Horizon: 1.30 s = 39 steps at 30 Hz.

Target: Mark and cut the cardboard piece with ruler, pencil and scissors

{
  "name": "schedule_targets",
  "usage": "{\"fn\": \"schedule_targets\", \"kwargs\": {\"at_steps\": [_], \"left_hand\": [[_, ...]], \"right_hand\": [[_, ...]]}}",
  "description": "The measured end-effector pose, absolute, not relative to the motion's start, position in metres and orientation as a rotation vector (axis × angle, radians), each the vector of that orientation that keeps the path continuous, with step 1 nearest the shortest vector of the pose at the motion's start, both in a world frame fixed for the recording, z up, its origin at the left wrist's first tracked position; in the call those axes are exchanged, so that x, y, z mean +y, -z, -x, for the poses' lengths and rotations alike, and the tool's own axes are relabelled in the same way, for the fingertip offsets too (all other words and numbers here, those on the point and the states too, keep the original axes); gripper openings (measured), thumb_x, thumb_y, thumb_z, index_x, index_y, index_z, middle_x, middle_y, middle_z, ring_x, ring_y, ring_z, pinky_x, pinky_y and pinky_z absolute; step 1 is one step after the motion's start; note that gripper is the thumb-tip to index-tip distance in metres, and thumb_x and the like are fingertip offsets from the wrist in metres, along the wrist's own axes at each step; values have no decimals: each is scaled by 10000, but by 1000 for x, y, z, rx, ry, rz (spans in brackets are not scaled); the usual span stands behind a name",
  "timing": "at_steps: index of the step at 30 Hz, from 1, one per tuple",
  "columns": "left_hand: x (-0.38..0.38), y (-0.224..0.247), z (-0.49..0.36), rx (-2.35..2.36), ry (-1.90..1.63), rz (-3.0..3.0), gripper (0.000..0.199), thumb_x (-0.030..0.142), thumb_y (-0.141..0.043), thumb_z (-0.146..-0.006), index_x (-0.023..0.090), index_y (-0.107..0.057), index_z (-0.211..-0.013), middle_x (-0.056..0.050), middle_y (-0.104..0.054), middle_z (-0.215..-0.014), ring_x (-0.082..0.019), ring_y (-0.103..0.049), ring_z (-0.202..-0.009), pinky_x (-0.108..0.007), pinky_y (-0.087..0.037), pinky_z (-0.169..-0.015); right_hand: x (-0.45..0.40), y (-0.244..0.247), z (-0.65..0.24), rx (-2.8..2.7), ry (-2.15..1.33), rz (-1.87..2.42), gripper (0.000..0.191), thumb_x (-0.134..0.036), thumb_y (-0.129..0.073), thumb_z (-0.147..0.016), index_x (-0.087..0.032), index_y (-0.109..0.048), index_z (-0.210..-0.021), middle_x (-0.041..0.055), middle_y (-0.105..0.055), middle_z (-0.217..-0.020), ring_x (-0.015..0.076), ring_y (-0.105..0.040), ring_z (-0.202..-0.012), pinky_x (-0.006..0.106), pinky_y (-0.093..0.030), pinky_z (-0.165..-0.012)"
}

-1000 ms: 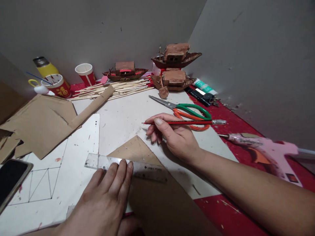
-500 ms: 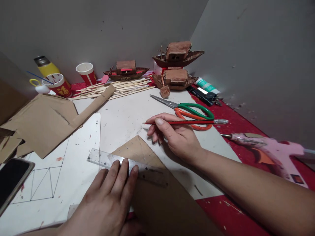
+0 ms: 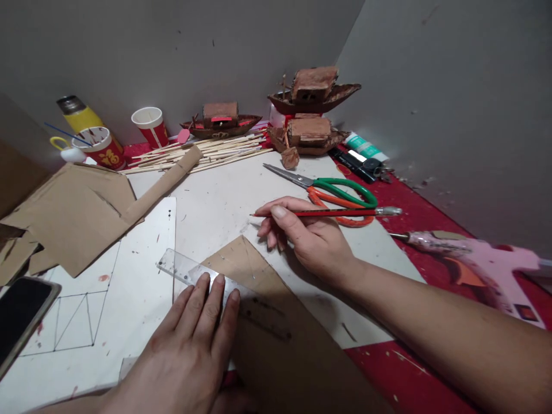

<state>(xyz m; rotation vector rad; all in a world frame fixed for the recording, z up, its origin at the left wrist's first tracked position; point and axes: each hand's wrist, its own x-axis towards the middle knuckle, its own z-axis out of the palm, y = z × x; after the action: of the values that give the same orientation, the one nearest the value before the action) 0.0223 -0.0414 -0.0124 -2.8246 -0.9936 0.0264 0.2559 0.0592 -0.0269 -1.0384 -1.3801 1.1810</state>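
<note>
My left hand (image 3: 194,333) lies flat with fingers stretched over a clear plastic ruler (image 3: 176,265), pressing it onto a brown piece of cardboard (image 3: 276,310). The ruler slants across the cardboard's pointed corner, its left end reaching over white paper. My right hand (image 3: 310,241) is closed around a red pencil (image 3: 336,213), held nearly level above the white board, tip to the left and apart from the cardboard. A few faint pencil lines mark the cardboard near its corner. Scissors (image 3: 328,192) with green and orange handles lie just behind the right hand.
Cardboard scraps (image 3: 86,213) and a phone (image 3: 26,316) lie left, beside a drawn paper pattern (image 3: 77,322). Thin sticks (image 3: 215,152), paper cups (image 3: 150,127) and model boats (image 3: 313,135) stand along the back. A pink glue gun (image 3: 483,264) lies right.
The ruler has turned slightly clockwise under my left hand, its left end going up and its right end down. My right hand and the pencil stay nearly in place.
</note>
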Motion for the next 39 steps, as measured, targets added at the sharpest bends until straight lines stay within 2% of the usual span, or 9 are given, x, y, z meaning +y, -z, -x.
{"fn": "schedule_targets", "kwargs": {"at_steps": [7, 16, 19, 23, 28, 31, 36, 39], "left_hand": [[-39, 10, -25, -961, -23, 2812, 946, 649, -669, -779, 6, -447, -1436, -286, -468, -1467, -424, -457, -1354, -472, -536, -981], [-32, 9, -27, -935, 41, 2819, 939, 676, -724, -699, 1, -558, -1330, -311, -552, -1372, -456, -541, -1265, -494, -578, -915], [-29, 10, -26, -912, 85, 2827, 917, 703, -677, -730, 0, -575, -1309, -304, -554, -1375, -452, -530, -1279, -499, -567, -939], [-24, 10, -23, -900, 95, 2857, 833, 656, -637, -802, -14, -584, -1293, -287, -570, -1374, -433, -527, -1291, -488, -558, -965], [-24, 12, -19, -982, 152, 2936, 737, 558, -626, -864, 92, -496, -1420, -231, -531, -1444, -419, -439, -1371, -517, -530, -1002], [-19, 12, -13, -1002, 243, 2987, 641, 515, -564, -921, 121, -496, -1422, -232, -498, -1464, -412, -388, -1406, -522, -522, -1011], [4, 7, 0, -958, 331, 3140, 411, 404, -523, -977, 169, -595, -1305, -153, -574, -1402, -320, -488, -1349, -459, -451, -1107], [13, 9, 2, -1143, 428, 3062, 430, 416, -538, -967, 199, -558, -1337, -145, -555, -1420, -315, -523, -1316, -457, -478, -1075]], "right_hand": [[59, 28, -256, -1382, -1184, 1041, 317, -447, -547, -966, -151, -662, -967, 22, -653, -736, 119, -582, -567, 264, -480, -541], [59, 28, -257, -1392, -1171, 1031, 305, -429, -536, -977, -151, -660, -969, 23, -652, -740, 119, -583, -570, 264, -480, -545], [59, 28, -257, -1396, -1174, 1027, 309, -434, -537, -977, -151, -661, -973, 24, -653, -744, 120, -583, -570, 263, -480, -541], [58, 28, -257, -1405, -1181, 1026, 305, -426, -528, -983, -151, -661, -979, 28, -655, -752, 121, -582, -576, 262, -477, -542], [59, 28, -258, -1410, -1182, 1023, 294, -405, -515, -990, -150, -659, -975, 25, -651, -746, 116, -582, -575, 254, -479, -541], [59, 29, -258, -1411, -1189, 1020, 290, -397, -514, -989, -146, -658, -976, 24, -650, -743, 112, -579, -568, 246, -478, -534], [60, 30, -257, -1401, -1198, 1010, 274, -389, -519, -989, -154, -660, -966, 17, -645, -738, 109, -578, -574, 234, -478, -533], [60, 29, -257, -1396, -1201, 1008, 275, -386, -514, -992, -156, -660, -959, 17, -648, -734, 109, -580, -573, 232, -479, -532]]}}
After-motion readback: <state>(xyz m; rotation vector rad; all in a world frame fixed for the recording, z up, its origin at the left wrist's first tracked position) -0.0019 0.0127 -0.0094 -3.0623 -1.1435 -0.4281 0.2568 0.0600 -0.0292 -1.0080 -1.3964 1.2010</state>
